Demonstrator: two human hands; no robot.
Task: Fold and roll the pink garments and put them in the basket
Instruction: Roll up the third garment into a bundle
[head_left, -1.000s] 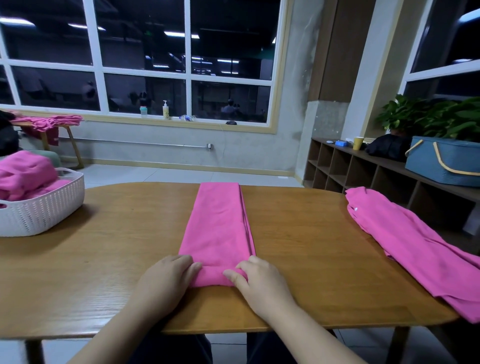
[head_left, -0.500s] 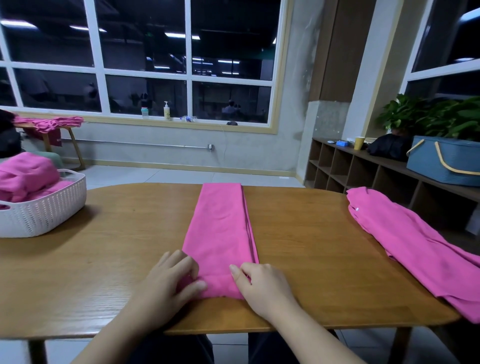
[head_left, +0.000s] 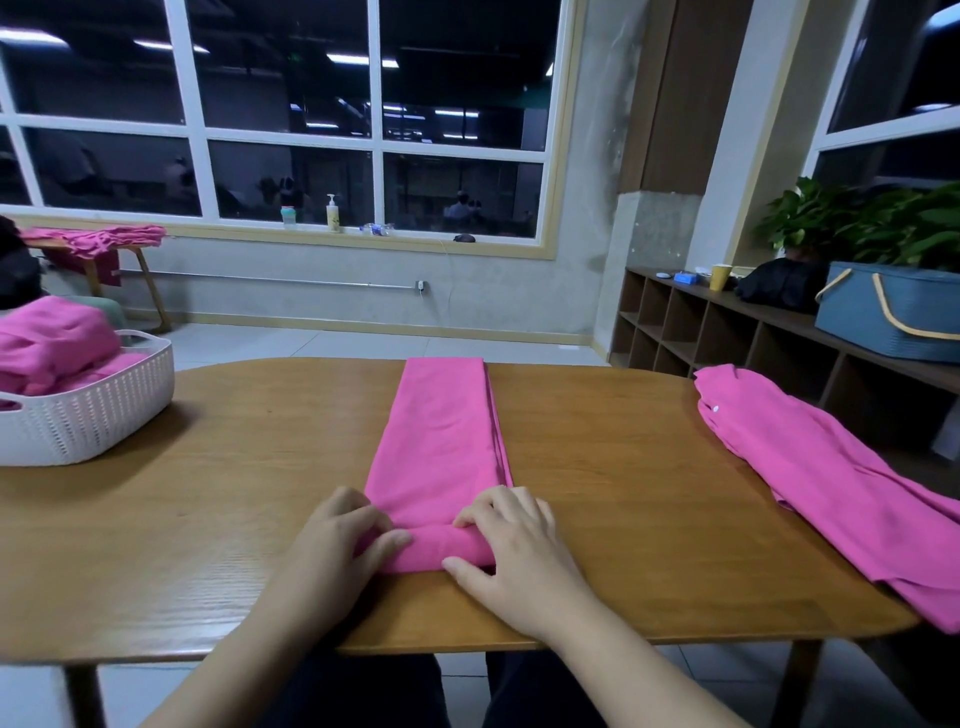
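Garment in hand: the folded pink strip (head_left: 441, 441) is laid lengthwise down the middle of the wooden table (head_left: 649, 509), with its near end turned over into a short roll.
Change just made: a first turn of the roll has been formed; one second ago the near end was still flat under the fingers.
Left hand (head_left: 337, 540): curled onto the roll's left end, thumb tucked against it; the cloth is gripped.
Right hand (head_left: 511, 545): fingers bent over the roll's right end, thumb at the near edge; the cloth appears to be pinched, though the underside is hidden.
Meaning for task: folding is judged complete for this piece; rolling has only begun, most of the strip remains flat.
Basket (head_left: 98, 415): at the far left of the table, already holding pink bundles.
Next garment (head_left: 831, 467): spread unfolded at the right edge, untouched.
Difference from earlier frame: both hands have been shifted forward with the roll.
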